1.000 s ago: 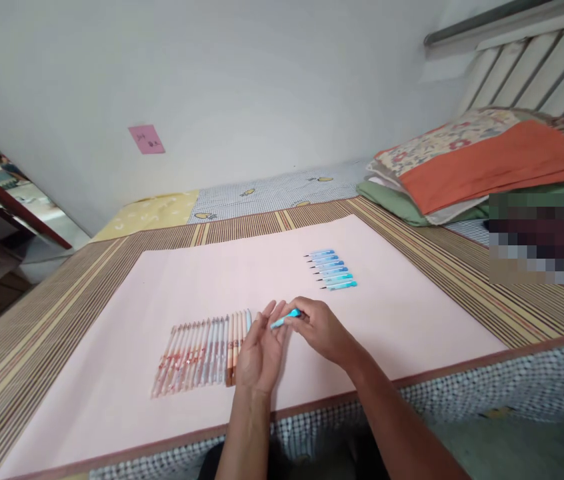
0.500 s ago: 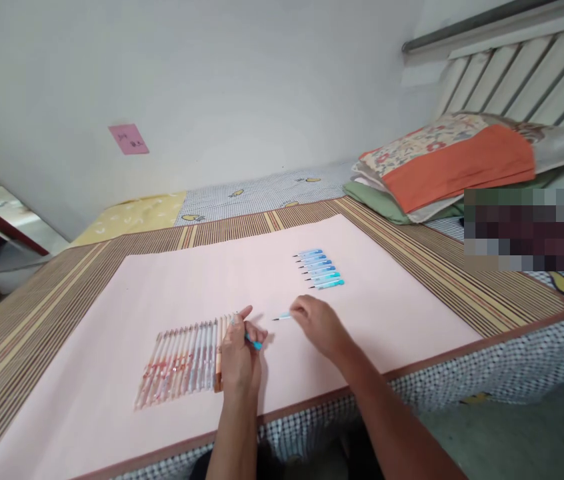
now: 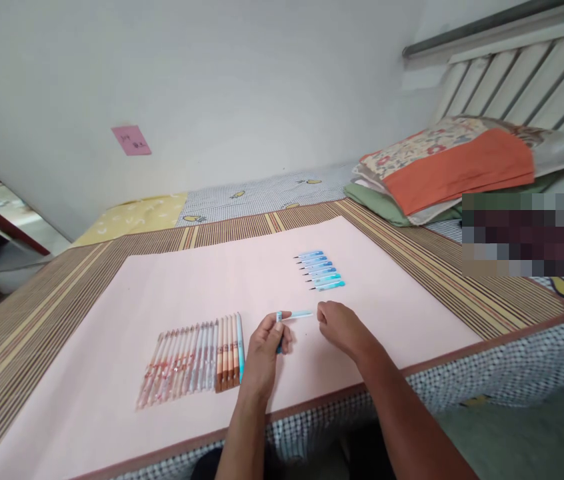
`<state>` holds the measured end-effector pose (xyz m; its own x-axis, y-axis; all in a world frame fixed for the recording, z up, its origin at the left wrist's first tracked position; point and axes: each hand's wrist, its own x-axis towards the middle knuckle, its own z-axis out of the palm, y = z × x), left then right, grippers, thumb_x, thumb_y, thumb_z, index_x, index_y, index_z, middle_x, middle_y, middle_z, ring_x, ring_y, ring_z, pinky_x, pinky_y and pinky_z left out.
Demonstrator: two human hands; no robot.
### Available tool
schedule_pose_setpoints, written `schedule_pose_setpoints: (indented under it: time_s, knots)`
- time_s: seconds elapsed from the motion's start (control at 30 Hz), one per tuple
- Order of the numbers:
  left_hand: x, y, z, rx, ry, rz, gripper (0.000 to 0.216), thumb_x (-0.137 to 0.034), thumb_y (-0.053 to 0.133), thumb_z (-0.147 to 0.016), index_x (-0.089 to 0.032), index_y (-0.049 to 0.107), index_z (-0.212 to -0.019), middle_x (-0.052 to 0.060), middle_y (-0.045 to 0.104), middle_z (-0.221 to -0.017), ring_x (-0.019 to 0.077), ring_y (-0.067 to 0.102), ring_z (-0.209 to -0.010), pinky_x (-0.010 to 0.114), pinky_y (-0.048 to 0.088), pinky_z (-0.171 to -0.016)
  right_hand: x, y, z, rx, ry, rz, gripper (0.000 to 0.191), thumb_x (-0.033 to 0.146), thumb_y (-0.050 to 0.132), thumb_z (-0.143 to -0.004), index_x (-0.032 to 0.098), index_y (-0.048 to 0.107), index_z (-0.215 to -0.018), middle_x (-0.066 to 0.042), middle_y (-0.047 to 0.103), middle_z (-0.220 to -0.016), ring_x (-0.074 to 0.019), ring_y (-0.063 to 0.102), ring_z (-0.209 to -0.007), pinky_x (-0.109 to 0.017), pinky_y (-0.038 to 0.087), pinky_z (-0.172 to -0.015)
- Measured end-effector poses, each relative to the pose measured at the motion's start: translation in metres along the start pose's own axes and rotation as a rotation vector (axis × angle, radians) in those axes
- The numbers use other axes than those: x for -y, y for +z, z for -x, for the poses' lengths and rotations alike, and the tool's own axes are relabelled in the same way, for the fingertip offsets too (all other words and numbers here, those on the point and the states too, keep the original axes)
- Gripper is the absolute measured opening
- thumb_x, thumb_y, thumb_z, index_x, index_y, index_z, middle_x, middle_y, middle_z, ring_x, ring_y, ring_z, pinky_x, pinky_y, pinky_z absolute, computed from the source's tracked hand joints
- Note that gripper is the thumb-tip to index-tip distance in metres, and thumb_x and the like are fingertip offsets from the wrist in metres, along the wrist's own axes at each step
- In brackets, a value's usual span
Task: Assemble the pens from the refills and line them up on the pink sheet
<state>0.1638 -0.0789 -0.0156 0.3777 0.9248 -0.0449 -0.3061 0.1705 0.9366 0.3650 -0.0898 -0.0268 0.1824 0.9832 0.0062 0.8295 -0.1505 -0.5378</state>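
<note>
My left hand (image 3: 265, 337) is closed around a short blue piece, perhaps a pen cap (image 3: 279, 343), pale at its upper end and darker below. A slim light-blue pen (image 3: 302, 314) points from those fingertips toward my right hand (image 3: 339, 327). My right fingers are curled into a fist just beyond the pen's end, seemingly apart from it; whatever they hold is hidden. Left of my left hand, capped pens (image 3: 182, 363) lie side by side in a row, ending with a blue pen (image 3: 241, 350). Several uncapped blue pens (image 3: 318, 270) lie stacked, tips left, beyond my right hand.
A pink sheet (image 3: 202, 287) covers part of a striped mat (image 3: 387, 253) on the bed. Folded bedding (image 3: 462, 160) and a white slatted headboard (image 3: 532, 80) are at the right. A pink note (image 3: 132, 140) is on the wall.
My left hand has moved right, uncovering the blue pen at the row's end. My right hand has shifted slightly right, and the light-blue pen now reaches from my left fingertips.
</note>
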Motion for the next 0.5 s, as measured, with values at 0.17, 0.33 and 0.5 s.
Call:
schedule_pose_setpoints:
  time_s: [0.17, 0.33, 0.5]
  knots:
    - [-0.001, 0.002, 0.001, 0.040, 0.009, -0.094, 0.036, -0.045, 0.062, -0.092, -0.017, 0.067, -0.113, -0.001, 0.055, -0.065, 0.0093, 0.033, -0.051, 0.025, 0.024, -0.052, 0.006, -0.003, 0.000, -0.070, -0.009, -0.087, 0.017, 0.004, 0.056, -0.070, 0.020, 0.053, -0.070, -0.001, 0.061, -0.072, -0.0146, 0.051, -0.064, -0.026, 0.031, -0.058]
    - [-0.002, 0.004, 0.003, 0.090, 0.035, -0.170, 0.033, -0.048, 0.059, -0.093, -0.016, 0.066, -0.102, -0.001, 0.056, -0.064, 0.0099, 0.036, -0.051, 0.025, 0.025, -0.051, 0.034, -0.007, 0.004, -0.120, -0.206, -0.738, 0.009, 0.021, 0.062, -0.080, 0.020, 0.065, -0.088, 0.000, 0.065, -0.077, -0.0167, 0.060, -0.073, -0.028, 0.047, -0.068]
    - [-0.002, 0.004, 0.003, 0.105, 0.072, -0.218, 0.031, -0.047, 0.057, -0.094, -0.018, 0.064, -0.099, -0.001, 0.056, -0.066, 0.0113, 0.038, -0.053, 0.025, 0.027, -0.052, 0.056, -0.004, 0.010, -0.015, -0.218, -1.044, 0.014, 0.030, 0.070, -0.081, 0.020, 0.068, -0.089, -0.001, 0.066, -0.077, -0.0172, 0.064, -0.075, -0.030, 0.052, -0.071]
